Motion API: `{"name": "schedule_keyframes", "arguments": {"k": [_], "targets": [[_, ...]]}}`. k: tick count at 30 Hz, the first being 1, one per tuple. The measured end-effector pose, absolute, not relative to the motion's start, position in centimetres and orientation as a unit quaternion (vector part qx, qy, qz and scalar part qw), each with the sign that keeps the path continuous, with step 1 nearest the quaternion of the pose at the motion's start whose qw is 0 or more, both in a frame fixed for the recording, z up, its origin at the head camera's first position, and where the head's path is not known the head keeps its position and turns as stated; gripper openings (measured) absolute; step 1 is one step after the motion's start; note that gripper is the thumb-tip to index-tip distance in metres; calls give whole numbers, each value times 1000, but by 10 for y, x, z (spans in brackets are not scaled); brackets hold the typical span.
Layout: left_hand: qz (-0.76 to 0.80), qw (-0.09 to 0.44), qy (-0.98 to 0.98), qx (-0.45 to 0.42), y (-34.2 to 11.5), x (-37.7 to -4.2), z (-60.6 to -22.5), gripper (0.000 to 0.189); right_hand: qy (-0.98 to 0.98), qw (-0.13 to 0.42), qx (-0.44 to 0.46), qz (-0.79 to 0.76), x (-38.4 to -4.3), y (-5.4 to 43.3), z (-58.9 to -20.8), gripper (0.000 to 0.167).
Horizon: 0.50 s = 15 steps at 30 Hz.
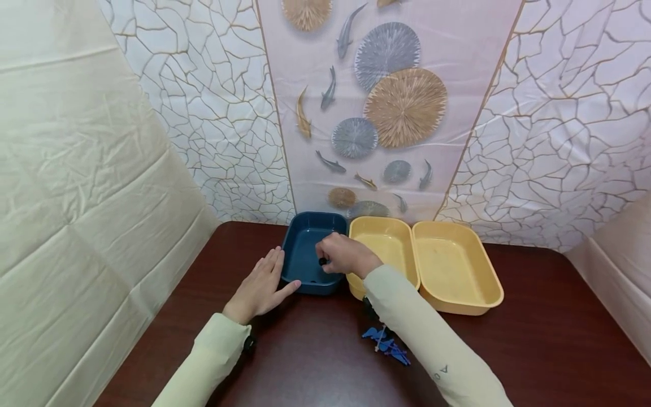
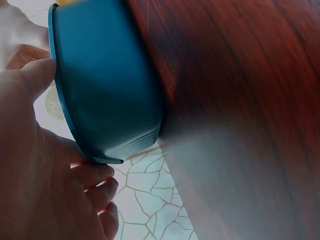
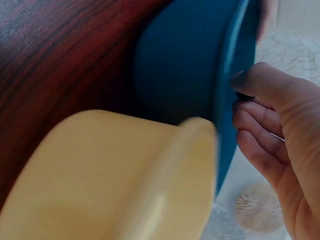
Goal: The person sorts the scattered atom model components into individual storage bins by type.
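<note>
A dark blue plastic bin (image 1: 305,249) stands at the back of the table. My left hand (image 1: 261,285) lies at its near left corner, fingers extended along the left side and thumb on the front rim. Over the bin's right part, my right hand (image 1: 343,254) pinches a small black object (image 3: 244,96) between curled fingers and thumb; its kind is mostly hidden by them. A tiny dark spot shows inside the bin near its front wall, too small to make out.
Two yellow bins, one middle (image 1: 381,237) and one right (image 1: 450,271), adjoin the blue one. Several small blue pieces (image 1: 389,346) with pale thin parts lie on the dark wooden table (image 1: 315,356), beside the right forearm. Patterned cloth (image 1: 229,113) hangs behind.
</note>
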<state>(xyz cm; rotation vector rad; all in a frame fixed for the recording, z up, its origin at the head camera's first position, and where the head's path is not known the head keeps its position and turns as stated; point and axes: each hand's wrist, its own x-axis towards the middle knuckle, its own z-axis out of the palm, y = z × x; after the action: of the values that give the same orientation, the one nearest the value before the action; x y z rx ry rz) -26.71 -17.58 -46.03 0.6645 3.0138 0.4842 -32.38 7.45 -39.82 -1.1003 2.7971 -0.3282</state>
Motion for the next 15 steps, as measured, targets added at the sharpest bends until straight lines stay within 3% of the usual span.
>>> {"name": "schedule_keyframes", "arguments": {"k": [8,15], "targets": [[150,5,965,216,-174,-266,-459,94,926,65,-356,-107,-325,80,-404,22],[150,4,966,213,-176,-268,-460,95,916,31,-395,-69,-314,96,-373,21]]}}
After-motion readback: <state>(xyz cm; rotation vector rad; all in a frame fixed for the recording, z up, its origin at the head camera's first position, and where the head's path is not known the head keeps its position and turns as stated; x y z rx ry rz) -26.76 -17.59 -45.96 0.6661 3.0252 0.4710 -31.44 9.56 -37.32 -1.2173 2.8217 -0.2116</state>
